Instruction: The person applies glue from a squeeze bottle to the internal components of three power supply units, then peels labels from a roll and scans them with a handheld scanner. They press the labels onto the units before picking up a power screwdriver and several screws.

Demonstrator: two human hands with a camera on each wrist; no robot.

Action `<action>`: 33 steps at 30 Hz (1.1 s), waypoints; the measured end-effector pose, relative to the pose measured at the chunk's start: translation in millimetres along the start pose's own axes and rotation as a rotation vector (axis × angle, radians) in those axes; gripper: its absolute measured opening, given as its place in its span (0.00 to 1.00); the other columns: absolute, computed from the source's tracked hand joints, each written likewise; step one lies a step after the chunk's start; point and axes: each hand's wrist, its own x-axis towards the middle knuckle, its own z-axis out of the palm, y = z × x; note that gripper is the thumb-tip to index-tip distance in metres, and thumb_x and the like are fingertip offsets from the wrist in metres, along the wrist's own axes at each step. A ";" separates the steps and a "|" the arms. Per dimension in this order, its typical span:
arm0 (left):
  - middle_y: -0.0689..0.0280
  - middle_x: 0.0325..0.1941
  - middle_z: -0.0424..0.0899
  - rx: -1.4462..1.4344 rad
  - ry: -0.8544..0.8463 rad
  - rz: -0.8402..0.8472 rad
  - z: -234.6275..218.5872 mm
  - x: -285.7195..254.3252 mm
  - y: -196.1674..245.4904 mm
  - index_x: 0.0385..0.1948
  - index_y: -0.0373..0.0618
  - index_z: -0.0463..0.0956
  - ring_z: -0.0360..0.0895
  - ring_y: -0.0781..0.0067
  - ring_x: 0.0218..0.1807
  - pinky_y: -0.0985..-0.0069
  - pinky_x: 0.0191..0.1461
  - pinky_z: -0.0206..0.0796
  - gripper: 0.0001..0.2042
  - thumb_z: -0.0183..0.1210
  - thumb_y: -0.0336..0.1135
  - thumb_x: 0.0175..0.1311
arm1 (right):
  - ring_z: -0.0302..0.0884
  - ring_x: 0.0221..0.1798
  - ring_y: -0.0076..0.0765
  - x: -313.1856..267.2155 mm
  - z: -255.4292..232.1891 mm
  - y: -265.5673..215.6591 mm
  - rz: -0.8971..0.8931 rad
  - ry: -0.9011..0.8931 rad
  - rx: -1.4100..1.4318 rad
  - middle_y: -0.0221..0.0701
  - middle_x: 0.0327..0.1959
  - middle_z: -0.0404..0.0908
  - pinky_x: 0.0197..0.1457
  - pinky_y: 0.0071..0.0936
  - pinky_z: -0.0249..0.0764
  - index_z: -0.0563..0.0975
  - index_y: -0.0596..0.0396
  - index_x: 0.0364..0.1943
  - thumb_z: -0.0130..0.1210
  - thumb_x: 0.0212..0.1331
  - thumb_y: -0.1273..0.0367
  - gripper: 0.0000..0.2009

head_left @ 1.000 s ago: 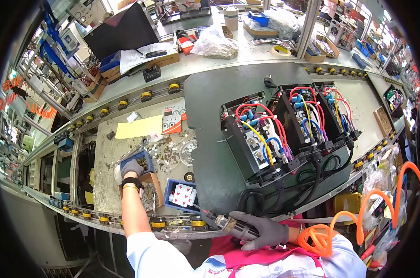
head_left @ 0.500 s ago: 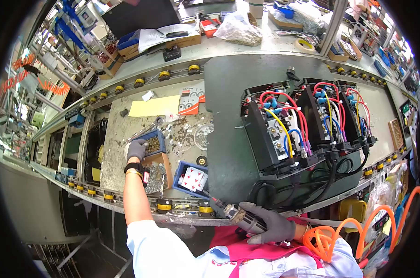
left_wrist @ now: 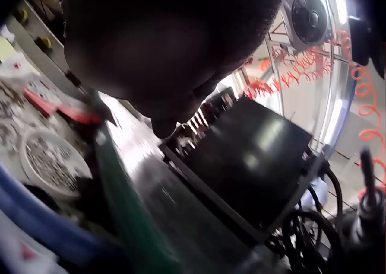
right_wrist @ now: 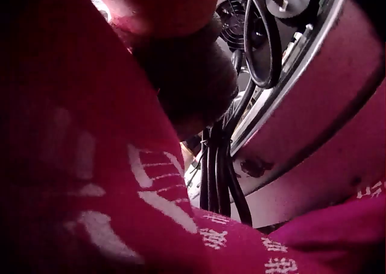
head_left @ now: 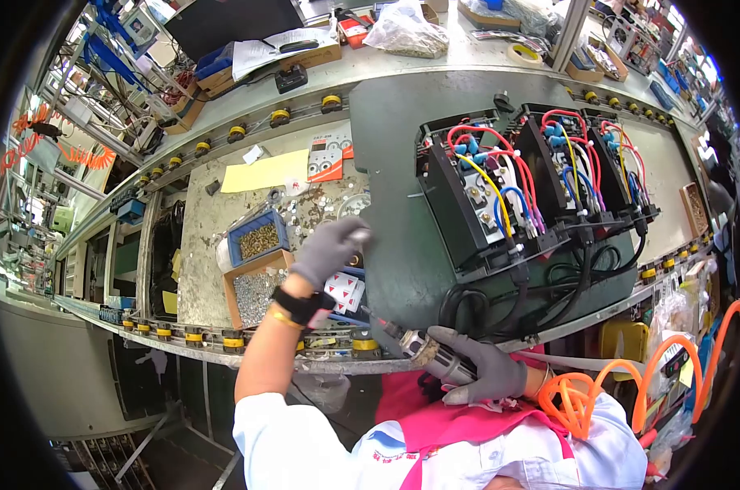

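My grey-gloved left hand point(head_left: 333, 249) is over the bench beside the green mat's left edge, fingertips drawn together on a small pale piece point(head_left: 359, 235), its kind too small to make out. In the left wrist view the glove is dark and close, with a black metal housing point(left_wrist: 253, 159) beyond. My gloved right hand point(head_left: 500, 371) grips a power screwdriver point(head_left: 435, 358) low by my body, its bit pointing up-left. Below-left of my left hand are a blue bin point(head_left: 284, 237) of brass-coloured hardware and a cardboard box point(head_left: 232, 304) of silvery hardware.
Three black units with coloured wires stand on the green mat point(head_left: 394, 196), the nearest unit point(head_left: 455, 220) at left. Black cables point(head_left: 468, 310) loop at the front. Partly behind my left wrist lie white labels with red triangles point(head_left: 344, 290). An orange coiled hose point(head_left: 570, 425) hangs at right.
My left hand has left the hardware bins and moved right toward the green mat, fingers closed together. My right hand keeps its hold on the screwdriver by my body. The head view has shifted.
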 end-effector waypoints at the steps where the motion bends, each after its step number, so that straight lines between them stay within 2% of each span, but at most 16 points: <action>1: 0.57 0.34 0.82 0.024 -0.057 0.059 16.6 4.1 4.5 0.41 0.50 0.77 0.80 0.54 0.39 0.66 0.44 0.70 0.11 0.54 0.42 0.63 | 0.60 0.67 0.36 -3.4 0.4 4.0 -0.020 0.010 -0.073 0.43 0.67 0.59 0.68 0.28 0.55 0.49 0.58 0.70 0.67 0.46 0.55 0.50; 4: 0.57 0.35 0.83 0.330 -0.143 0.015 39.8 9.2 16.5 0.43 0.49 0.72 0.79 0.50 0.42 0.62 0.45 0.70 0.13 0.55 0.45 0.63 | 0.61 0.67 0.38 -25.7 -1.5 -8.5 0.068 0.044 -0.174 0.43 0.67 0.60 0.68 0.29 0.56 0.50 0.57 0.70 0.67 0.45 0.53 0.50; 7: 0.57 0.35 0.82 0.306 -0.181 -0.001 40.4 9.7 19.0 0.44 0.48 0.68 0.79 0.49 0.41 0.62 0.41 0.70 0.17 0.59 0.47 0.60 | 0.62 0.66 0.40 -50.0 -5.6 -2.9 0.008 0.161 -0.235 0.44 0.65 0.62 0.67 0.30 0.57 0.51 0.57 0.69 0.68 0.44 0.53 0.50; 10: 0.56 0.37 0.82 0.342 -0.107 0.039 44.1 8.9 12.0 0.45 0.49 0.67 0.79 0.49 0.41 0.60 0.40 0.70 0.19 0.60 0.47 0.59 | 0.65 0.64 0.39 -63.0 -6.1 -4.2 0.038 0.203 -0.195 0.44 0.64 0.64 0.65 0.31 0.60 0.52 0.57 0.69 0.69 0.43 0.54 0.50; 11: 0.59 0.34 0.81 0.342 -0.029 0.114 47.1 7.4 5.4 0.45 0.47 0.66 0.80 0.58 0.36 0.66 0.36 0.70 0.19 0.61 0.46 0.59 | 0.66 0.62 0.37 -64.9 -4.9 -5.4 0.018 0.229 -0.197 0.43 0.61 0.66 0.63 0.31 0.61 0.53 0.57 0.68 0.69 0.42 0.56 0.49; 14: 0.65 0.30 0.79 -0.058 -0.021 0.033 45.8 9.0 -3.4 0.44 0.46 0.68 0.78 0.72 0.30 0.73 0.32 0.69 0.19 0.63 0.45 0.58 | 0.66 0.62 0.35 -67.0 -1.6 -12.0 0.084 0.239 -0.041 0.42 0.60 0.68 0.63 0.31 0.61 0.53 0.58 0.68 0.69 0.42 0.56 0.49; 15: 0.69 0.28 0.77 -0.106 -0.074 -0.069 41.3 8.7 -2.3 0.43 0.45 0.70 0.72 0.82 0.27 0.80 0.29 0.66 0.18 0.63 0.43 0.58 | 0.67 0.60 0.34 -67.1 -1.2 -9.0 0.047 0.250 -0.067 0.42 0.59 0.69 0.62 0.30 0.62 0.54 0.57 0.68 0.69 0.42 0.57 0.49; 18: 0.66 0.26 0.78 -0.264 -0.133 -0.140 35.9 6.1 6.4 0.38 0.41 0.70 0.73 0.79 0.24 0.77 0.30 0.68 0.15 0.63 0.40 0.58 | 0.70 0.55 0.31 -67.0 -0.5 -1.8 -0.066 0.285 -0.110 0.40 0.56 0.70 0.60 0.30 0.64 0.55 0.56 0.68 0.70 0.42 0.58 0.48; 21: 0.68 0.25 0.77 -0.400 -0.106 -0.137 40.6 9.2 1.8 0.37 0.40 0.71 0.72 0.82 0.24 0.81 0.29 0.66 0.14 0.63 0.39 0.58 | 0.70 0.54 0.32 -69.4 -0.4 1.4 -0.046 0.286 -0.053 0.40 0.55 0.71 0.61 0.30 0.63 0.55 0.56 0.68 0.70 0.41 0.59 0.48; 24: 0.70 0.24 0.76 -0.426 0.021 -0.089 44.4 8.1 0.5 0.36 0.41 0.74 0.71 0.84 0.21 0.84 0.22 0.63 0.13 0.60 0.41 0.60 | 0.67 0.59 0.34 -71.6 0.4 -4.3 0.029 0.273 0.036 0.41 0.58 0.69 0.63 0.31 0.61 0.55 0.56 0.68 0.70 0.41 0.58 0.48; 27: 0.73 0.21 0.74 -0.443 0.057 -0.168 37.5 2.2 15.3 0.33 0.42 0.75 0.67 0.86 0.17 0.86 0.15 0.58 0.13 0.58 0.44 0.62 | 0.64 0.62 0.34 -72.1 0.6 -6.4 0.056 0.261 0.065 0.41 0.60 0.67 0.65 0.31 0.59 0.55 0.57 0.68 0.70 0.41 0.58 0.49; 30: 0.74 0.17 0.71 -0.517 0.102 -0.269 26.0 -6.6 7.2 0.33 0.44 0.76 0.62 0.88 0.13 0.87 0.11 0.52 0.13 0.56 0.45 0.64 | 0.64 0.63 0.35 -70.1 1.2 -5.5 -0.034 0.287 -0.015 0.42 0.61 0.67 0.66 0.31 0.58 0.55 0.59 0.67 0.70 0.40 0.57 0.49; 31: 0.76 0.15 0.69 -0.584 0.166 -0.343 20.9 -10.3 6.4 0.33 0.44 0.76 0.59 0.88 0.10 0.87 0.10 0.49 0.13 0.55 0.45 0.65 | 0.64 0.63 0.36 -70.3 0.7 -3.5 -0.037 0.304 -0.017 0.42 0.61 0.66 0.66 0.31 0.58 0.55 0.60 0.67 0.70 0.40 0.57 0.49; 33: 0.70 0.21 0.73 -0.777 0.251 -0.471 -1.7 -24.2 -22.5 0.38 0.38 0.76 0.63 0.84 0.14 0.87 0.14 0.58 0.12 0.51 0.38 0.68 | 0.63 0.64 0.37 -67.5 0.3 2.9 -0.050 0.310 -0.019 0.43 0.61 0.66 0.67 0.32 0.57 0.56 0.62 0.67 0.70 0.39 0.56 0.50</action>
